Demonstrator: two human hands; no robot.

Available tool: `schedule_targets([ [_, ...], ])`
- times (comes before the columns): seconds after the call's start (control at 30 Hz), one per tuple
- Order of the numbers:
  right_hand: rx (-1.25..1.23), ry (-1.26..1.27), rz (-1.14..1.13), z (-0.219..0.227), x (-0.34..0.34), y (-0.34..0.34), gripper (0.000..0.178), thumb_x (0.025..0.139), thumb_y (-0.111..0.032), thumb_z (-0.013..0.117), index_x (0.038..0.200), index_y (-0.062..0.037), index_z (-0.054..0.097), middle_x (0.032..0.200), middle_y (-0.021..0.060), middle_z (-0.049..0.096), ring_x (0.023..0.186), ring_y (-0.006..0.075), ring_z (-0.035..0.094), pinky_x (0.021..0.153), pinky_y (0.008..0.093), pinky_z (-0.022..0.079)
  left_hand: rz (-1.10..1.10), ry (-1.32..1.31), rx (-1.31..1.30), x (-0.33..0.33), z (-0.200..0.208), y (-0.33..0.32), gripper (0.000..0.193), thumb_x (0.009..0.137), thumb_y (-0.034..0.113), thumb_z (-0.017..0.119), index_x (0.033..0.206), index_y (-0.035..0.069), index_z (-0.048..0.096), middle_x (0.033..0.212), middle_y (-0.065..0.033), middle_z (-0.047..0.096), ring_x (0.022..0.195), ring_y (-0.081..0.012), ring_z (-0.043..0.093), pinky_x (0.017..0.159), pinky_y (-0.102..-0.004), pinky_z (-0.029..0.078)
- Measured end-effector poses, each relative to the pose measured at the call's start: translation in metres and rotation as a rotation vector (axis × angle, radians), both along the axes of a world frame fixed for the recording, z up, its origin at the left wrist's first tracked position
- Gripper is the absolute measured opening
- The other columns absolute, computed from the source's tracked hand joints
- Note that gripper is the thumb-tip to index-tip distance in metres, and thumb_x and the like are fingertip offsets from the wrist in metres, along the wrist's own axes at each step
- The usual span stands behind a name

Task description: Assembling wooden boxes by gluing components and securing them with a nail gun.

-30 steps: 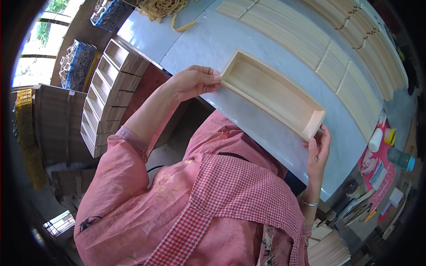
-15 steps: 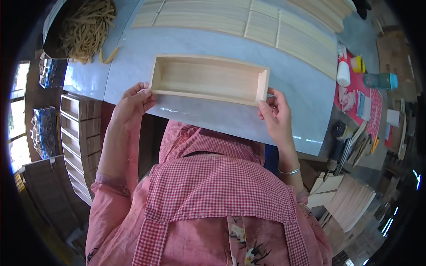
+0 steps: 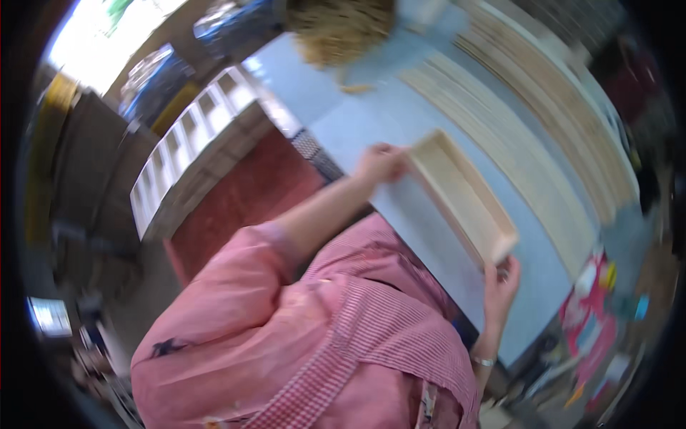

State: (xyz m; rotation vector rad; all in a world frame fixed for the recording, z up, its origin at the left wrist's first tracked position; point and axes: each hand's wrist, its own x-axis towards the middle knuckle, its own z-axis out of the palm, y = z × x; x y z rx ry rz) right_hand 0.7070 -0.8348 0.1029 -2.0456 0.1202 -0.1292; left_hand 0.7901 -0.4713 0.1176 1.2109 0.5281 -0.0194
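A shallow rectangular wooden tray [image 3: 463, 196], pale and open at the top, is held by both hands over the light blue-grey table [image 3: 436, 247]. My left hand [image 3: 384, 163] is closed on its far-left end. At the other end, nearer the right, my right hand [image 3: 501, 280] grips the corner with the thumb and fingers. The picture is smeared by motion, so the exact finger positions are soft. Nothing shows inside the tray.
Long pale wooden boards [image 3: 529, 157] lie along the table's far side. A round container of tan bands [image 3: 341, 32] stands at the back. Several stacked wooden trays [image 3: 196, 132] rest on a red surface [image 3: 246, 204] to the left. Pink cloths [image 3: 589, 322] lie at the right.
The whole view has swung toward the left, so the table now slants across the picture and the stacked trays show more. Both hands have kept hold of the wooden tray.
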Motion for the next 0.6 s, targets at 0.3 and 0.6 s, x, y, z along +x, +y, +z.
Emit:
schedule_targets([
  [0.3,-0.167,0.187,0.205,-0.017,0.076,-0.024,0.029,0.092,-0.011,0.060,0.118,0.0016,0.055,0.098,0.0126,0.062,0.068,0.0209,0.057,0.066,0.0319,0.052,-0.138,0.159,0.137,-0.067,-0.009,-0.086,0.072,0.094,0.040,0.068,0.146,0.000,0.039,0.107,-0.0116,0.062,0.086,-0.0160,0.062,0.073,-0.0281,0.054],
  [0.6,-0.018,0.011,0.252,0.058,0.032,0.176,0.023,0.094,-0.009,0.052,0.114,0.0021,0.055,0.102,0.0125,0.063,0.074,0.0206,0.060,0.070,0.0358,0.054,0.053,-0.095,0.205,-0.107,0.025,-0.044,0.076,0.091,0.025,0.063,0.156,0.004,0.029,0.139,-0.0218,0.042,0.116,-0.0317,0.053,0.098,-0.0375,0.048],
])
